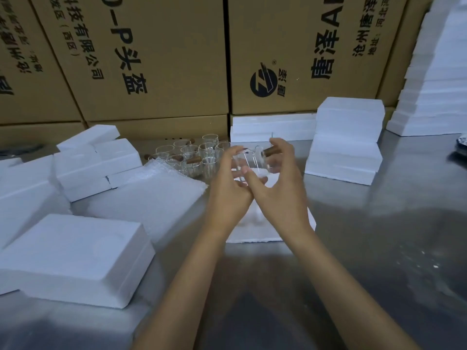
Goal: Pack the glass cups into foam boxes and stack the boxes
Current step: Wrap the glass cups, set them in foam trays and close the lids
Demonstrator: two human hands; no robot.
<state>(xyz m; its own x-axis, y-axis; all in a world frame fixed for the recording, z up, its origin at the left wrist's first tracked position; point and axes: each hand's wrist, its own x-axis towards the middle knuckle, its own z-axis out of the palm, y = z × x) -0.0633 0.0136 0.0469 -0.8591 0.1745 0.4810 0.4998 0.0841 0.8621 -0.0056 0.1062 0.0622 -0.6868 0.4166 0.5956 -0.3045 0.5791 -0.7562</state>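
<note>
Printed brown cardboard cartons (156, 59) stacked along the back of a grey metal desk (379, 236); bubble-wrap sheets (151, 195) lying left of centre.

Packing area in a warehouse: printed cardboard cartons (156, 59) stacked as back wall, white foam boxes (346, 140) piled on steel worktable (379, 236), bubble wrap (151, 198) nearby.

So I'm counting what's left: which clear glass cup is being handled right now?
The clear glass cup with the brown wooden handle, held up between both hands; the other cups stand behind, untouched.
</note>
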